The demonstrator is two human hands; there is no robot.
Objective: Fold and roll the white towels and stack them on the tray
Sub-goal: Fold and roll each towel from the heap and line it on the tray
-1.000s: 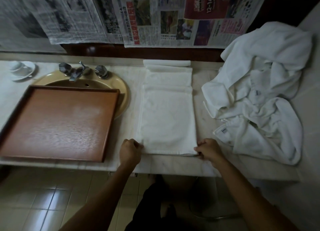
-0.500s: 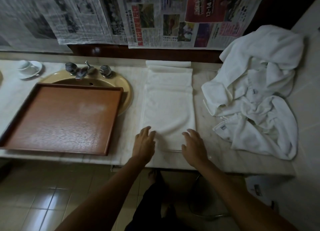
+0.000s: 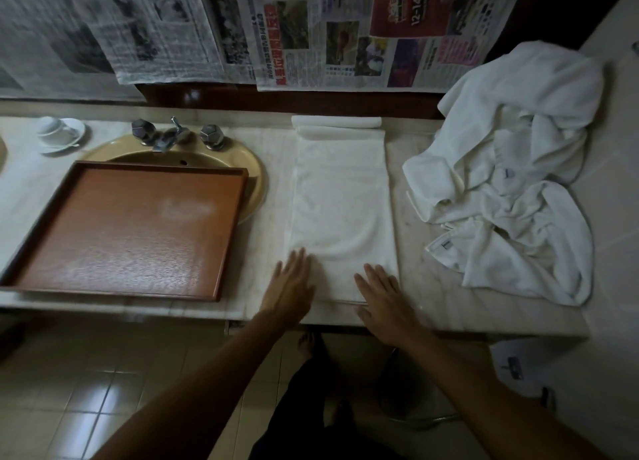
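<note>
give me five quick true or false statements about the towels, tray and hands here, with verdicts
1. Both hands, left hand and right hand, lie flat with straight fingers on the near end of the folded towel. True.
2. The tray already holds rolled towels. False: nothing lies on it.
3. The pile of unfolded towels lies to the right of the folded towel. True.
4. The tray sits wholly on the counter, away from the sink. False: its far edge overlaps the sink.
5. The cup and saucer stand on the tray. False: they stand on the counter, far left.
</note>
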